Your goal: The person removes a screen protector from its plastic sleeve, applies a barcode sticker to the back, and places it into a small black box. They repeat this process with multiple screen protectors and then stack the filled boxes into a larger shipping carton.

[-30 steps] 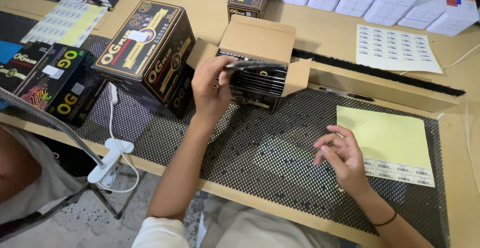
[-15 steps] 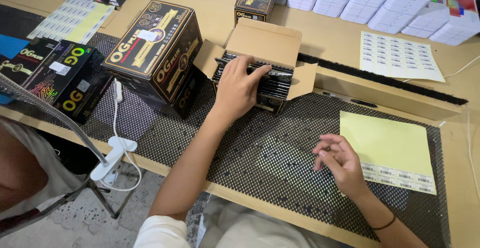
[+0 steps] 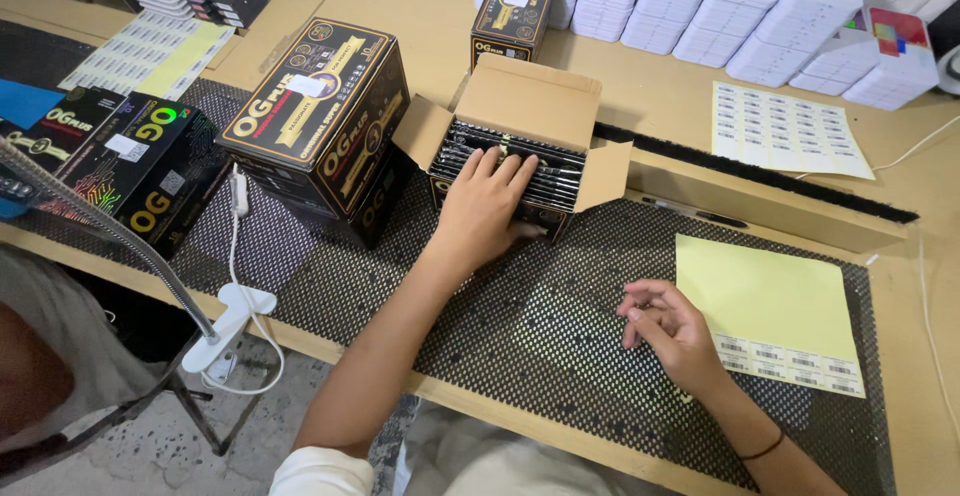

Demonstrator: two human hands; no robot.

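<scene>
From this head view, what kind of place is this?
Likely a packing and labelling bench in a small warehouse or workshop: stacked white boxes, barcode sticker sheets, and the left hand pressing into an open carton of slim black packs.

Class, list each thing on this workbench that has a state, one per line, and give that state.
Open cardboard box: flaps up, packed with upright dark packs.
Left hand: flat on the packs, fingers spread.
Right hand: curled, resting on the mesh mat, holding nothing visible.
Black and gold carton: closed.
Yellow label sheet: mostly peeled, one row of labels left.
White label sheet: full.
</scene>
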